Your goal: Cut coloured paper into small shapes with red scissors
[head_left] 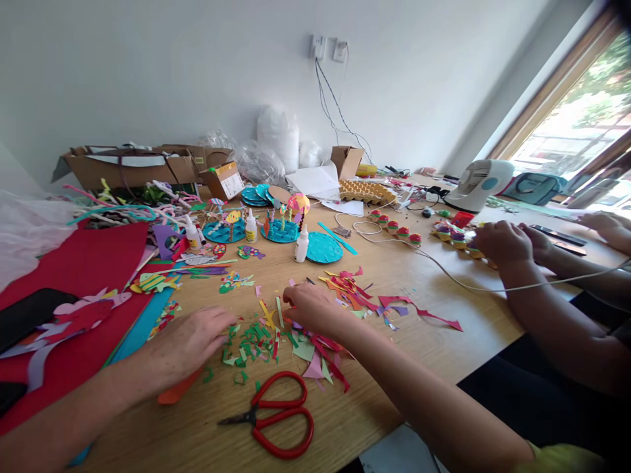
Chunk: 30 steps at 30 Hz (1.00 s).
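Observation:
My left hand [194,335] hovers low at the left edge of a pile of green paper scraps [254,343], fingers stretched and thumb apart, with nothing seen in it. My right hand [315,307] is over the scraps on the other side, its fingers bent down and drawn together. What they hold, if anything, is hidden. A pale green paper strip [279,312] lies close to its fingertips. Red and orange paper scraps [348,289] lie beyond that hand. Red-handled scissors [280,415] rest on the table in front of me. An orange paper piece [180,389] is under my left wrist.
Glue bottles [301,244] stand near turquoise discs [324,247]. Red paper [73,289] and a fish cutout [152,282] lie left. A white cable [458,284] crosses rightward. Another person's hands [505,242] are beside painted egg-carton cups [456,240]. Cardboard boxes [131,167] line the wall.

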Each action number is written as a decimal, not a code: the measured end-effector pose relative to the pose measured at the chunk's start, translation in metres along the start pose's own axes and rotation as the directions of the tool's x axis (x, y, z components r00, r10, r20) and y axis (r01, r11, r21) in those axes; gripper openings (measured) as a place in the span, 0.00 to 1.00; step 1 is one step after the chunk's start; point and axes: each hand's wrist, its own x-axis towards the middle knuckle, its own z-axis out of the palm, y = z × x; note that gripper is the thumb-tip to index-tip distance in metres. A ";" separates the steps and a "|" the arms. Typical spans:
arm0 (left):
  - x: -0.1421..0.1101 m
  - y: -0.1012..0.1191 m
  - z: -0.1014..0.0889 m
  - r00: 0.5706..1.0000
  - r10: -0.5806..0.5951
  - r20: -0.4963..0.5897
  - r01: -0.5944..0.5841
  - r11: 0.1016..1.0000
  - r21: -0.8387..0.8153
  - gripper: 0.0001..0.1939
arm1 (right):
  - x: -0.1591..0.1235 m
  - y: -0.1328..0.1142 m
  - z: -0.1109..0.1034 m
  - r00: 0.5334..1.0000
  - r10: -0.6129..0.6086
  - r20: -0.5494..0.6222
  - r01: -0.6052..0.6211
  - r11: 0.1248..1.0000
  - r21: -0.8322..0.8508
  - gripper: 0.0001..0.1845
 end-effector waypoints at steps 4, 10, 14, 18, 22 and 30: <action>0.003 0.006 -0.023 0.972 -0.062 -0.225 0.032 0.990 -0.137 0.12 | 0.017 -0.006 -0.005 0.999 -0.037 0.006 0.037 0.999 -0.021 0.16; 0.004 0.008 -0.057 0.795 -0.371 -0.479 0.011 0.800 -0.600 0.06 | 0.031 -0.028 -0.006 0.991 -0.065 0.114 0.070 0.997 -0.042 0.13; 0.008 0.015 -0.061 0.772 -0.400 -0.493 -0.029 0.754 -0.656 0.06 | 0.040 -0.036 -0.001 0.986 -0.065 0.156 0.074 0.996 -0.057 0.13; 0.011 0.017 -0.066 0.747 -0.354 -0.563 -0.108 0.770 -0.629 0.05 | 0.043 -0.038 0.003 0.977 -0.051 0.206 0.064 0.996 -0.057 0.14; 0.011 0.009 -0.076 0.669 -0.335 -0.664 -0.215 0.768 -0.604 0.06 | 0.041 -0.040 0.005 0.976 -0.043 0.212 0.050 0.998 -0.029 0.16; 0.019 -0.002 -0.063 0.726 -0.399 -0.560 -0.213 0.644 -0.735 0.04 | 0.035 -0.020 -0.014 0.989 -0.078 0.123 0.054 0.981 0.187 0.07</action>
